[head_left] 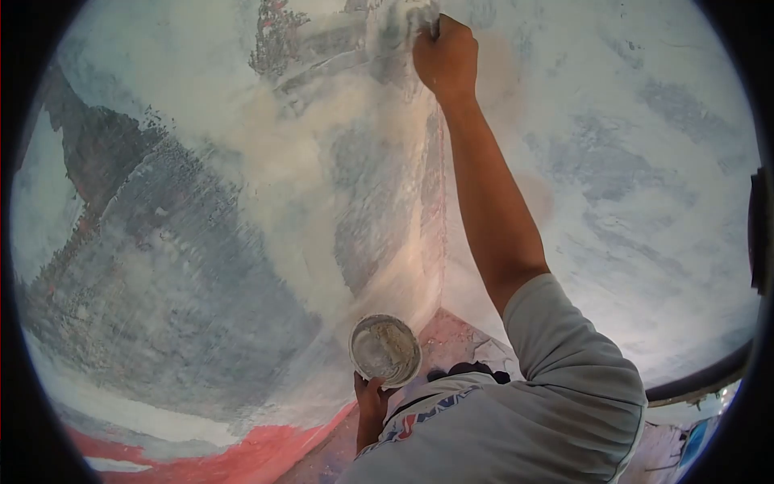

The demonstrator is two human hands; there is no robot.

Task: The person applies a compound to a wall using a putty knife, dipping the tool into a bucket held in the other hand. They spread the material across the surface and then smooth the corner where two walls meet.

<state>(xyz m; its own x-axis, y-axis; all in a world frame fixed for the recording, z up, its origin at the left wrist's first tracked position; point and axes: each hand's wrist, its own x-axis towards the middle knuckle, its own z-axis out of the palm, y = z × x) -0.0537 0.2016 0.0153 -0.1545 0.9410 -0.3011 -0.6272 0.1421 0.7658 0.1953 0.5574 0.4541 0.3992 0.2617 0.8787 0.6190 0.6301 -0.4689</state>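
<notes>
My right hand (447, 56) is raised high to the inner corner of the wall, its fingers closed round a putty knife (436, 29) with a dark handle; the blade is blurred and mostly hidden. Lower down, my left hand (372, 395) grips a round bowl (352, 347) from below and at its side. Inside the bowl lies greyish-beige putty (395, 343), smeared on the bottom and up one side. Around the corner, the wall (298, 202) carries patchy white and grey coating with brush-like streaks.
Red paint (258, 452) runs along the wall's lower left. A reddish floor patch (447, 335) shows beneath the corner. Dark grey rough patches (101, 149) mark the left wall. At lower right, a dark curved edge (709, 371) borders the wall, with a blue object (693, 442) beyond.
</notes>
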